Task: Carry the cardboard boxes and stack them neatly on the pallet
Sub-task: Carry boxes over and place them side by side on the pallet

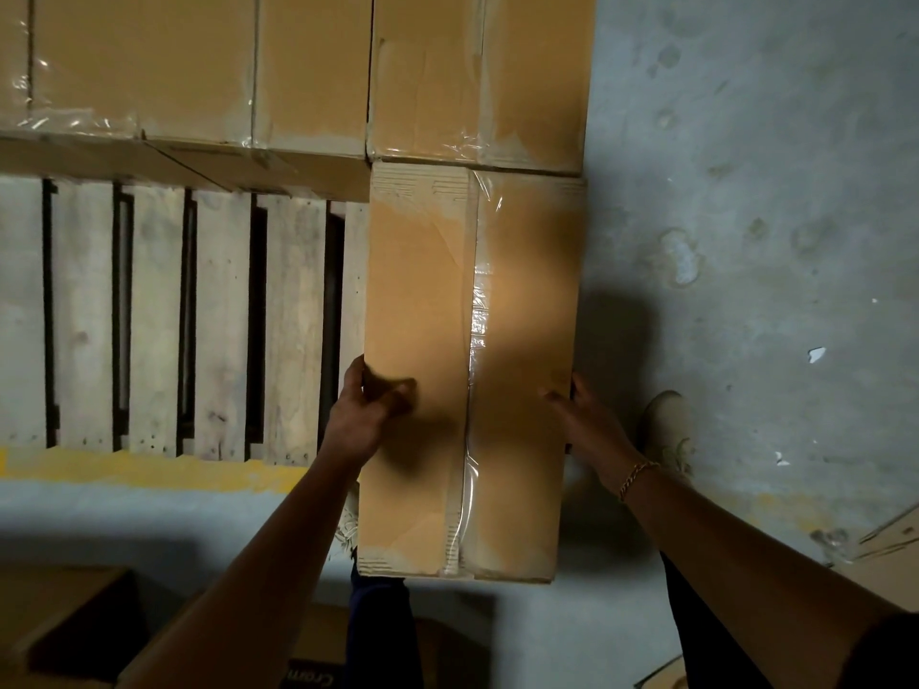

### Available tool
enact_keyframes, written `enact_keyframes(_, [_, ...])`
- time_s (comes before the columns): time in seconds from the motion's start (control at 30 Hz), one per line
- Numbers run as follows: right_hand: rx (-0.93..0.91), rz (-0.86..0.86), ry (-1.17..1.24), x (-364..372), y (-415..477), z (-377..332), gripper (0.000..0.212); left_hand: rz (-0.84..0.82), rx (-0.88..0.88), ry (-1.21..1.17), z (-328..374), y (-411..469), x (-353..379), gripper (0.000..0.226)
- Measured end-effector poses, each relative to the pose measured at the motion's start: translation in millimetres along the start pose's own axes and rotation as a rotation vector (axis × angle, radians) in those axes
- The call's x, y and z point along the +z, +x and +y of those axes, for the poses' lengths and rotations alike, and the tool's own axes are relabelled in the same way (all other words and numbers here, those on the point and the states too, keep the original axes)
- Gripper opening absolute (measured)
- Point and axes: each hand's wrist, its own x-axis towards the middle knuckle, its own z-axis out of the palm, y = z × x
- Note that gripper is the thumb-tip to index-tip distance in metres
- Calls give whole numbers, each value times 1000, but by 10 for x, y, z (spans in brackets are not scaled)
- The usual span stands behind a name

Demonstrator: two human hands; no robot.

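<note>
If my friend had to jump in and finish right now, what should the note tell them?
Left hand grips the left side of the long brown taped cardboard box; right hand grips its right side.
The box's far end meets the row of brown cardboard boxes already on the grey wooden slatted pallet; its near end overhangs the pallet's front edge.
Done: back row placed.
Left: seat this box fully, then fill the bare slats.
</note>
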Motion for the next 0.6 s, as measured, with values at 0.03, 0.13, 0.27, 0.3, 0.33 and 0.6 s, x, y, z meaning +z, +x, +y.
enact_keyframes(0.03, [1, -8, 3, -8, -3, -4, 34, 1, -6, -2, 11, -13, 19, 58])
enact_keyframes(0.13, [42, -14, 79, -40, 20, -33, 29, 16, -16, 27, 2, 6, 31, 41])
enact_keyframes(0.27, [159, 13, 249, -63, 119, -144, 46, 40, -78, -48, 30, 50, 77, 45])
enact_keyframes(0.3, [175, 1, 284, -77, 197, -116, 53, 51, -99, -77, 38, 55, 97, 46])
enact_keyframes(0.33, [183, -17, 316, -82, 248, -92, 59, 68, -110, -94, 54, 49, 123, 50])
enact_keyframes(0.6, [110, 23, 367, 147, 938, 616, 67, 160, -193, -128, 30, 130, 193, 66])
